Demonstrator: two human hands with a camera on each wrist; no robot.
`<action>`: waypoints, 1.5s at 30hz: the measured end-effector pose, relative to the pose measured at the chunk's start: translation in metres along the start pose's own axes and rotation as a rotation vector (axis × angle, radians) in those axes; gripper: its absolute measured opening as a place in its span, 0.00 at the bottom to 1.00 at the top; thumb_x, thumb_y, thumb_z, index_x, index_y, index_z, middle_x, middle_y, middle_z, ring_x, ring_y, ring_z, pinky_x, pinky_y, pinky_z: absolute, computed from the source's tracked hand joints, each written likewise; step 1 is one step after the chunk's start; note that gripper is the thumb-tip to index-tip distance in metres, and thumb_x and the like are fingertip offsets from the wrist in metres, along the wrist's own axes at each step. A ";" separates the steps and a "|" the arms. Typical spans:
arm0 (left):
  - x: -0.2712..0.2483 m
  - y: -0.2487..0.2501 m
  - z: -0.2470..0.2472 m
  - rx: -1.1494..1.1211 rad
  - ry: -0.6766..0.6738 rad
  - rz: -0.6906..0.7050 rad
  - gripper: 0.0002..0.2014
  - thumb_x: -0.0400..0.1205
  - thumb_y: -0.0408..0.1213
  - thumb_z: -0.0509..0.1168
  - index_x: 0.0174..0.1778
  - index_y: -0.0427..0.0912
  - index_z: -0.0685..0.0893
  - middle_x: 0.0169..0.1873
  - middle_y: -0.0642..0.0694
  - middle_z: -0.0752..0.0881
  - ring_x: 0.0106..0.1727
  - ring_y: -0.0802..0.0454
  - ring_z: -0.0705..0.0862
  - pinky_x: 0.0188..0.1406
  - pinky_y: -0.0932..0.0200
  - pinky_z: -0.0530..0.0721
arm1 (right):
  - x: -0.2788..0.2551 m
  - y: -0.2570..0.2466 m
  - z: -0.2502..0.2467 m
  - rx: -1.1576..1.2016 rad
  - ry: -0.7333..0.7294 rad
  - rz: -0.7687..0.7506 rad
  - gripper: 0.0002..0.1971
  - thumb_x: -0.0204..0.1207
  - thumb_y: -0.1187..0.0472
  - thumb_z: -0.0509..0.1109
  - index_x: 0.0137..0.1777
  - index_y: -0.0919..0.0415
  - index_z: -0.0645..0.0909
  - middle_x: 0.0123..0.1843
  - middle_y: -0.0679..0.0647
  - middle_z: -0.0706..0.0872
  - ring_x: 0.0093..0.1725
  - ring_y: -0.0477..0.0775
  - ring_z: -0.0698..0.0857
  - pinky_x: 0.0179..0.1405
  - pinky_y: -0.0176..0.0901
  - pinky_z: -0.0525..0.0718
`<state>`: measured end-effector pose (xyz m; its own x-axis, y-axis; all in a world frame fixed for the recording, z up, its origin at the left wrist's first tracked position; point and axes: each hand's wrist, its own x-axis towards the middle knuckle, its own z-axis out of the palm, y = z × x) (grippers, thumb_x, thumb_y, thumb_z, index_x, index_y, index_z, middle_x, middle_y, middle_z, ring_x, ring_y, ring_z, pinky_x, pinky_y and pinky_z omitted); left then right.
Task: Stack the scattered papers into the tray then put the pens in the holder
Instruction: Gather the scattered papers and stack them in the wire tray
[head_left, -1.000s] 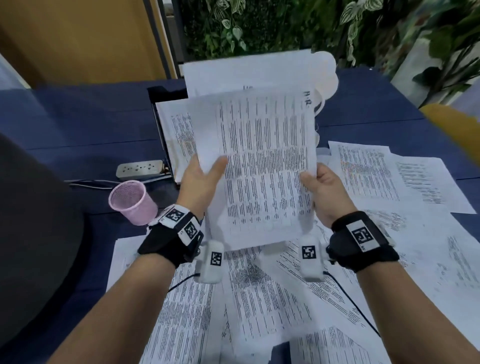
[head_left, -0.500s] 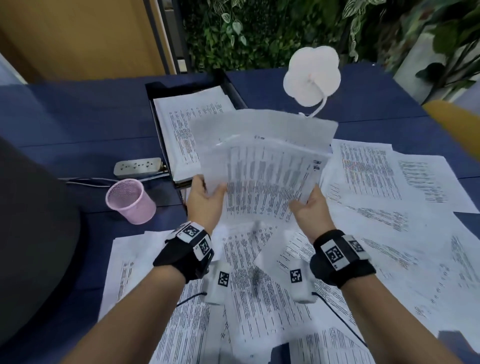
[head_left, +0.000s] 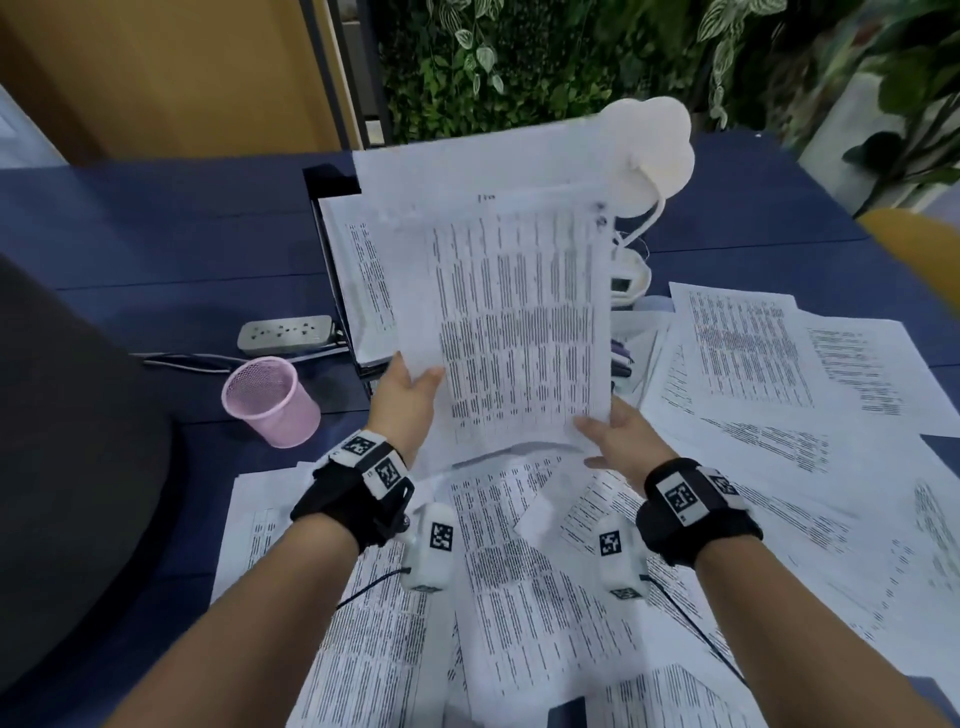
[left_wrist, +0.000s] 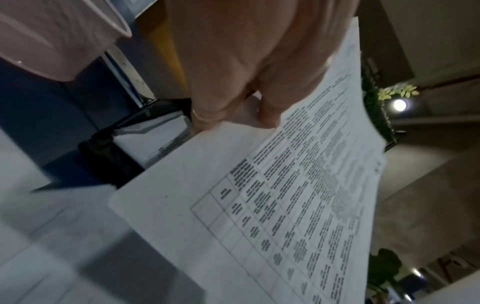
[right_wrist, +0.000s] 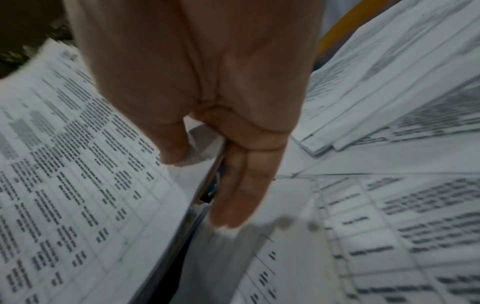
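Note:
A stack of printed papers (head_left: 519, 312) stands nearly upright above the table, in front of the black tray (head_left: 332, 179), which holds papers (head_left: 358, 270). My left hand (head_left: 415, 384) grips the stack's lower left edge, thumb on the printed side. My right hand (head_left: 602, 436) pinches the lower right corner; in the right wrist view the right hand (right_wrist: 207, 168) has its thumb on the print and straight fingers behind the edge. The pink mesh holder (head_left: 270, 402) stands left of my left hand. Pens (head_left: 621, 358) lie partly hidden under sheets right of the stack.
Loose printed sheets (head_left: 753, 364) cover the blue table (head_left: 156, 234) to the right and under my forearms. A grey power strip (head_left: 285, 332) with its cable lies left of the tray. A white lamp (head_left: 654, 150) rises behind the stack. A dark chair back (head_left: 62, 441) fills the left.
Half a second ago the stack was low and tilted nearly flat close to the table. Both hands have since lifted it back upright in front of the tray, as it was a second ago.

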<state>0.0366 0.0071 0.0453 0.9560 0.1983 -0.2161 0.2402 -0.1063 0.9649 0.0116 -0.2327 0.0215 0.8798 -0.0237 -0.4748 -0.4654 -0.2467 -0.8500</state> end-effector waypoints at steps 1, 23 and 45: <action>0.001 0.008 -0.003 -0.012 0.012 0.016 0.17 0.85 0.34 0.60 0.71 0.40 0.73 0.62 0.41 0.84 0.64 0.40 0.82 0.71 0.38 0.74 | 0.001 -0.005 0.001 0.043 -0.012 -0.003 0.17 0.83 0.58 0.64 0.71 0.55 0.71 0.66 0.55 0.81 0.53 0.60 0.88 0.49 0.54 0.88; 0.087 0.058 -0.072 1.307 0.072 0.353 0.34 0.76 0.59 0.63 0.77 0.50 0.66 0.76 0.48 0.69 0.83 0.44 0.49 0.74 0.26 0.36 | 0.091 -0.133 0.061 0.111 0.174 -0.203 0.09 0.81 0.71 0.56 0.54 0.65 0.77 0.41 0.61 0.86 0.27 0.52 0.83 0.17 0.34 0.79; 0.058 0.031 -0.061 1.347 -0.030 0.277 0.19 0.83 0.55 0.55 0.69 0.57 0.77 0.80 0.49 0.62 0.83 0.40 0.47 0.75 0.29 0.36 | 0.058 -0.097 0.047 -0.605 0.412 -0.396 0.12 0.78 0.60 0.61 0.59 0.58 0.82 0.54 0.60 0.88 0.55 0.64 0.84 0.51 0.47 0.80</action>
<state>0.0889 0.0746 0.0714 0.9980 -0.0033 -0.0624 0.0025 -0.9958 0.0916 0.1030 -0.1643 0.0652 0.9872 -0.1494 0.0551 -0.0849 -0.7865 -0.6117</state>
